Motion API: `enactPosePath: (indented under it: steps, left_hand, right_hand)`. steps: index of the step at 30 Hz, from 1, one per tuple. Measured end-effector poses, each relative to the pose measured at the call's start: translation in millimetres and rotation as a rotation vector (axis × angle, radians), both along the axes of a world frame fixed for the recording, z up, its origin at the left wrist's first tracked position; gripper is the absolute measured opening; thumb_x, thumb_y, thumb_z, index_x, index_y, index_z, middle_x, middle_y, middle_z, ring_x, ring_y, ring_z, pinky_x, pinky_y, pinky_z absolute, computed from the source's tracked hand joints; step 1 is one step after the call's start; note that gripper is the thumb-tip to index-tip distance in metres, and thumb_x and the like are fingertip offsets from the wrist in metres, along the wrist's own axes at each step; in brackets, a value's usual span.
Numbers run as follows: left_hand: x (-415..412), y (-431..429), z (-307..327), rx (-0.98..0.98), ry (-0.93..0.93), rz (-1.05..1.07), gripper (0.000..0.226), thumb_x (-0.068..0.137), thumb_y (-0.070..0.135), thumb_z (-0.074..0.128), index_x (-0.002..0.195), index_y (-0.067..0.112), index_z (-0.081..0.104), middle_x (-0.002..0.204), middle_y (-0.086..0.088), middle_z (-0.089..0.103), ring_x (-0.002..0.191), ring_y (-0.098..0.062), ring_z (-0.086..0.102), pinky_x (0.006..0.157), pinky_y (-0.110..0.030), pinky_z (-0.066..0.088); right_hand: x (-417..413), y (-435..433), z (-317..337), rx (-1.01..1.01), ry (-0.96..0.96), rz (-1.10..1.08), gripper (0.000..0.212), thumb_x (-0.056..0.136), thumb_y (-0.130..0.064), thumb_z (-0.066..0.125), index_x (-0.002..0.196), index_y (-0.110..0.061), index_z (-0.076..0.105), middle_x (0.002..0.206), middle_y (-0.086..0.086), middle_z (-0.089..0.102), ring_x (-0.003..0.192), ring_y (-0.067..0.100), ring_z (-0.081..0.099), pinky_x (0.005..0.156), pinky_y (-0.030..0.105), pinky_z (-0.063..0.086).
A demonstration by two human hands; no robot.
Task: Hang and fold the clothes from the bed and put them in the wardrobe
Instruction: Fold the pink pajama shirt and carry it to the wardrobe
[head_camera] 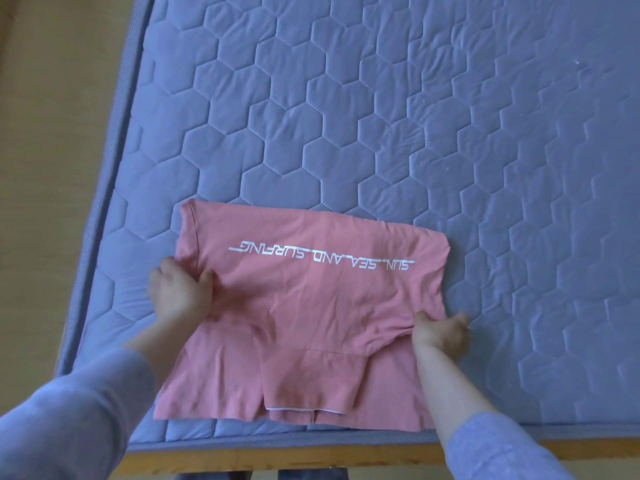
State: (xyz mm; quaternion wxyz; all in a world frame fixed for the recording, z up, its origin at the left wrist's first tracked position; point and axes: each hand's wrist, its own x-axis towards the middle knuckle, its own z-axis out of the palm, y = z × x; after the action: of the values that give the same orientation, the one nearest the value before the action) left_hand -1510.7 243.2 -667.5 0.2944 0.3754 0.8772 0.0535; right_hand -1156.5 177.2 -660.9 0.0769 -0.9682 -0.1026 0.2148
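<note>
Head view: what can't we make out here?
- Wardrobe: outside the frame in the head view.
- Pink shirt: lower layers hidden under its own top fold.
- Left hand, right hand: some fingers hidden in the gathered fabric they grip.
- Mattress: far and right sides cut off by frame edges, so any remaining clothes go unseen.

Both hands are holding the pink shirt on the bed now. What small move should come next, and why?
Probably lift both side edges together and fold the pink shirt in half across its length. The left hand and the right hand each pinch one side edge about midway, and the shirt lies spread on the mattress as a rough rectangle with no sleeve sticking out.
</note>
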Motion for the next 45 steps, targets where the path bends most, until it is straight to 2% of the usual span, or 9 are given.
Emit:
enactPosePath:
  steps: [5,11,19,25,28,31,35,39,45]
  left_hand:
    - [39.3,23.4,25.4,0.331,-0.042,-0.410,0.041,0.085,0.008,0.064,0.124,-0.001,0.055,0.126,-0.020,0.055,0.117,-0.036,0.049,0.098,-0.041,0.036]
    - [125.1,54.0,32.5,0.181,-0.346,-0.702,0.019,0.086,0.007,0.061,0.105,0.008,0.066,0.103,-0.007,0.062,0.093,-0.025,0.061,0.076,-0.025,0.041]
    - [227.1,69.3,22.6,0.183,-0.193,-0.920,0.022,0.085,0.016,0.063,0.106,0.010,0.066,0.109,-0.009,0.058,0.107,-0.032,0.050,0.094,-0.039,0.041]
    - [301.5,83.1,10.3,0.081,-0.162,-1.248,0.048,0.080,0.033,0.071,0.122,0.014,0.056,0.121,-0.005,0.050,0.112,-0.029,0.046,0.094,-0.035,0.038]
    - [330.2,80.3,1.8,0.039,-0.113,-1.361,0.064,0.080,0.042,0.071,0.133,0.018,0.046,0.132,-0.004,0.046,0.121,-0.029,0.044,0.101,-0.039,0.036]
    - [344.0,83.2,-2.0,-0.009,-0.016,-1.412,0.068,0.080,0.047,0.069,0.135,0.018,0.041,0.132,-0.005,0.046,0.124,-0.030,0.044,0.105,-0.041,0.032]
    - [355.0,96.6,4.1,-0.025,0.024,-1.452,0.047,0.084,0.038,0.066,0.123,0.014,0.054,0.124,-0.010,0.056,0.116,-0.033,0.052,0.096,-0.039,0.039]
    - [356.6,103.9,16.6,0.050,-0.137,-1.424,0.023,0.083,0.023,0.066,0.101,0.011,0.061,0.109,-0.010,0.061,0.104,-0.033,0.058,0.084,-0.039,0.045]
    - [351.3,105.3,32.5,0.065,-0.279,-1.348,0.013,0.078,0.011,0.062,0.085,0.018,0.054,0.091,0.005,0.063,0.090,-0.024,0.059,0.067,-0.027,0.036]
  right_hand:
    - [5.3,5.3,6.6,0.013,0.037,0.204,0.046,0.085,-0.020,0.066,0.128,-0.007,0.057,0.130,0.020,0.057,0.121,0.036,0.052,0.095,0.043,0.044]
    - [26.2,-4.0,4.1,-0.152,0.157,0.278,0.035,0.092,-0.023,0.057,0.125,-0.018,0.063,0.131,0.010,0.061,0.120,0.031,0.056,0.095,0.038,0.045]
    - [50.9,-31.6,-2.8,0.029,0.239,0.174,0.025,0.088,-0.028,0.065,0.106,-0.011,0.068,0.112,0.012,0.068,0.107,0.029,0.062,0.085,0.035,0.048]
    - [54.8,-30.9,-16.4,0.184,0.326,0.086,0.034,0.086,-0.029,0.068,0.106,-0.001,0.065,0.102,0.015,0.068,0.099,0.031,0.062,0.086,0.040,0.047]
    - [58.0,-28.9,-19.7,0.244,0.375,0.068,0.025,0.084,-0.022,0.070,0.093,0.000,0.066,0.085,0.010,0.068,0.080,0.022,0.063,0.073,0.032,0.045]
    - [59.4,-31.2,-19.5,0.301,0.455,0.062,0.020,0.084,-0.016,0.069,0.070,-0.013,0.055,0.057,-0.007,0.051,0.053,0.005,0.046,0.061,0.024,0.033]
    - [58.2,-39.9,-18.6,0.320,0.373,0.127,0.015,0.087,-0.016,0.065,0.076,-0.014,0.054,0.067,-0.004,0.054,0.070,0.022,0.051,0.064,0.031,0.035]
    - [49.9,-40.3,-15.5,0.360,0.343,0.107,0.017,0.090,-0.021,0.063,0.092,-0.006,0.057,0.088,0.012,0.065,0.088,0.032,0.061,0.074,0.036,0.042]
    - [59.8,-50.9,-6.8,0.250,0.405,0.179,0.045,0.088,-0.029,0.065,0.058,-0.018,0.032,0.054,-0.006,0.041,0.063,0.020,0.044,0.060,0.035,0.032]
